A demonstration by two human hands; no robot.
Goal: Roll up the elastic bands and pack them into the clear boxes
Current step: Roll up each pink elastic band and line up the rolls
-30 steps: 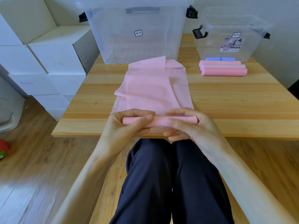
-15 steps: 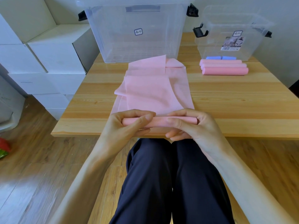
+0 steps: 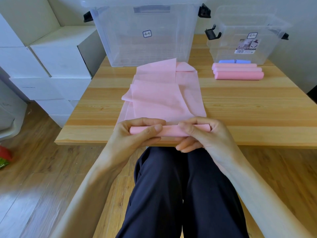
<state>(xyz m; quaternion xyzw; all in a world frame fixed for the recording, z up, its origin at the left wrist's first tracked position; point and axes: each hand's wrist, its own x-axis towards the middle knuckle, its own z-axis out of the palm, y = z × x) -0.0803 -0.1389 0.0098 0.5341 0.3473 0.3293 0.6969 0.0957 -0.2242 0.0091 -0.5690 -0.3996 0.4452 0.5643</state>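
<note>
At the near edge of the worktop, both hands curl their grip around the rolled end of the pink elastic band: left hand on its left half, right hand on its right, thumbs on top.

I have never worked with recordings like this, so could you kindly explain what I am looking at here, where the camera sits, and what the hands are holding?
There is no machine here: a person wears a camera on the head, looking forward and down, so you see their own arms and lap. The left hand and right hand both grip the rolled end of a pink elastic band, whose loose part lies spread on the wooden table. Three finished pink rolls lie on the table to the right, with blue rolls just behind them. At the back stand a large clear box and a smaller clear box. White cartons are stacked to the left.
</note>
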